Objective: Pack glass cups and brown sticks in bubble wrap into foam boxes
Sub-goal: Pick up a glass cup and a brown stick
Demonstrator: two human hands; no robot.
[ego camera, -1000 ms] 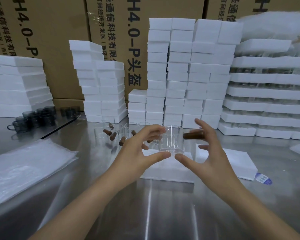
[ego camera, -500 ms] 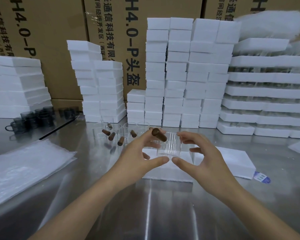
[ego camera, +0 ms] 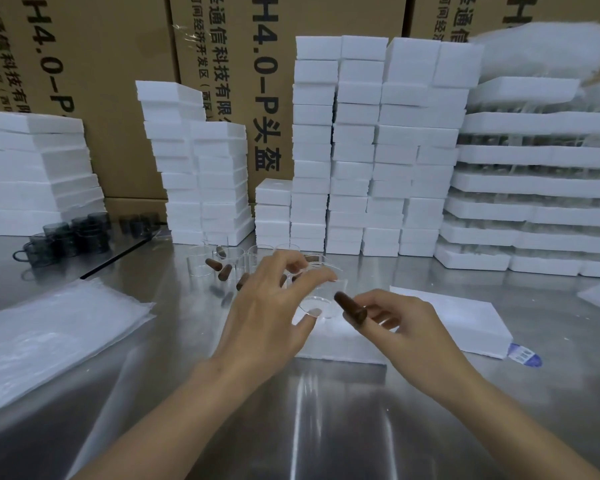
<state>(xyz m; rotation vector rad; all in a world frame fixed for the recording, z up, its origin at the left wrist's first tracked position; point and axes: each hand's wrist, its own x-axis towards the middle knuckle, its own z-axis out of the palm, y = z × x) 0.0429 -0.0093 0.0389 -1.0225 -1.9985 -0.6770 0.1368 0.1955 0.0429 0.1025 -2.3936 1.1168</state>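
Head camera looks down on a steel table, with stacked white foam boxes along its far edge and a pile of bubble wrap sheets at left. Above a flat foam box, the left hand grips a tilted clear glass cup between thumb and curled fingertips. The right hand pinches a brown stick, its free end just beside the cup's lower wall.
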